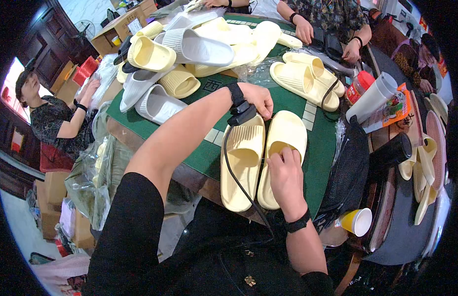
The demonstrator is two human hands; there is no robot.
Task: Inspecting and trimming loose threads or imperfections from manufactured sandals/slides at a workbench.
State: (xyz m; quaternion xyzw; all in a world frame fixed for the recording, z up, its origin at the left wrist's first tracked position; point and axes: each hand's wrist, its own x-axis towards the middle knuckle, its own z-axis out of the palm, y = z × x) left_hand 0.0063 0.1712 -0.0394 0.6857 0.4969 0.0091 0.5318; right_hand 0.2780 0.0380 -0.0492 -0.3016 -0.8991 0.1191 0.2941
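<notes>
A pair of pale yellow slippers lies side by side at the front edge of the green table [192,157]. Across the left slipper [232,185] runs a black cable from the device on my left wrist. My left hand [257,100] is closed at the toe ends, between the two slippers; what its fingertips hold is hidden. Over the foot opening of the right slipper [286,129], my right hand [287,175] has its fingers curled down at the inner side. Whatever those fingers grip cannot be made out. A thin dark line shows in the gap between the slippers.
Loose yellow and grey slippers [201,48] are heaped at the back left. Another yellow pair [305,81], bound with a black tie, lies back right. A red-lidded jar [359,85], white cup [378,91] and yellow paper cup [357,222] stand rightward. Co-workers sit around.
</notes>
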